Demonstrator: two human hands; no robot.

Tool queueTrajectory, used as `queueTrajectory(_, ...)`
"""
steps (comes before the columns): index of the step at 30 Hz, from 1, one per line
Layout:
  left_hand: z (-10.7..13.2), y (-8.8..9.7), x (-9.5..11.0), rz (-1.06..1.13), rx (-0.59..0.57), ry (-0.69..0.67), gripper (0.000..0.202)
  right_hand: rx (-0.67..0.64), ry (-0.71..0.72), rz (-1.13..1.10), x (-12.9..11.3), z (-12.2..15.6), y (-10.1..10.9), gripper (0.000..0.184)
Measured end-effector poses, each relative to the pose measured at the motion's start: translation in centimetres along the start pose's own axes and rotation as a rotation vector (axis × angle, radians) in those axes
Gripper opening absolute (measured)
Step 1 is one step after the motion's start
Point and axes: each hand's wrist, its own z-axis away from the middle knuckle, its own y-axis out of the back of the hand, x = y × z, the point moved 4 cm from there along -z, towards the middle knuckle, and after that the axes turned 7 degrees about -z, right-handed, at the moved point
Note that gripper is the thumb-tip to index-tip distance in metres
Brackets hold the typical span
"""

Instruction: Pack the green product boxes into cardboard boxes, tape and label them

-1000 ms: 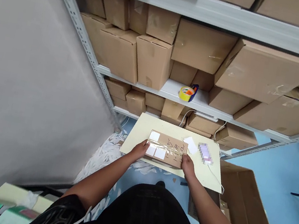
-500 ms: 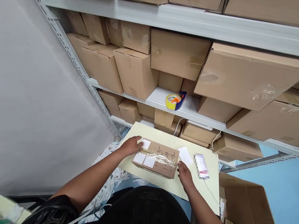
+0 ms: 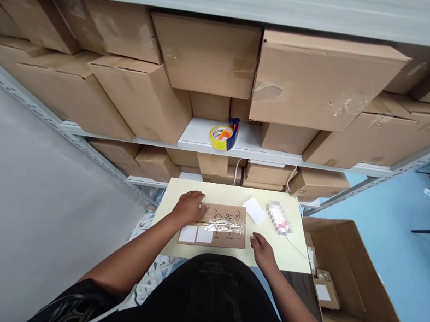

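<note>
A cardboard box [image 3: 223,229] lies flat on the small cream table [image 3: 290,255] in front of me. Clear tape crosses its top, which carries handwritten numbers and white labels [image 3: 205,235] on the left part. My left hand [image 3: 190,208] rests over the box's upper left corner, its fingers laid on the top and hiding part of it. Just right of the box, with a small gap, is my right hand [image 3: 264,251]. Its fingers are loosely bent and hold nothing.
A white paper [image 3: 254,210] and a blurred-out phone-like object [image 3: 278,218] on a cable lie beyond the box. A tape dispenser [image 3: 223,133] sits on the shelf [image 3: 250,148] among stacked cartons. A large open carton [image 3: 367,288] holds smaller boxes at right.
My left hand has shifted from the box's left edge onto its top, covering the upper label. The right hand stays beside the box. My view has turned to the right.
</note>
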Motion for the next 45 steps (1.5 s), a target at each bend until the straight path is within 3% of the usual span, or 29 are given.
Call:
queueTrajectory(4,1.3,-3.3,-2.0,-0.003,-0.012,-0.036,0.052,-0.047,-0.021,0.025,-2.4,-0.1,-2.7,0.055)
queueTrajectory(9,2.0,-4.7,-2.6,0.072,0.093,-0.103,0.052,-0.036,0.061,0.105,-3.4,0.1,-4.3,0.052)
queueTrajectory(17,1.8,-4.9,-2.4,0.09,0.107,-0.106,0.051,0.04,0.13,0.192,-1.8,-0.4,-4.7,0.054)
queueTrajectory(22,1.9,-5.0,-2.5,0.103,0.115,-0.103,0.052,0.011,0.132,0.192,-1.3,-0.6,-4.9,0.054)
queueTrajectory(31,1.9,-5.2,-2.5,0.085,0.107,-0.105,0.053,-0.01,0.117,0.167,-2.3,-0.4,-4.4,0.053)
queueTrajectory(38,2.1,-4.8,-2.2,0.098,0.106,-0.101,0.052,-0.136,0.009,0.147,-3.6,-1.0,-3.4,0.043)
queueTrajectory(45,2.2,-4.5,-2.1,0.119,0.116,-0.103,0.052,-0.096,-0.023,0.218,-4.4,-1.6,-3.4,0.043)
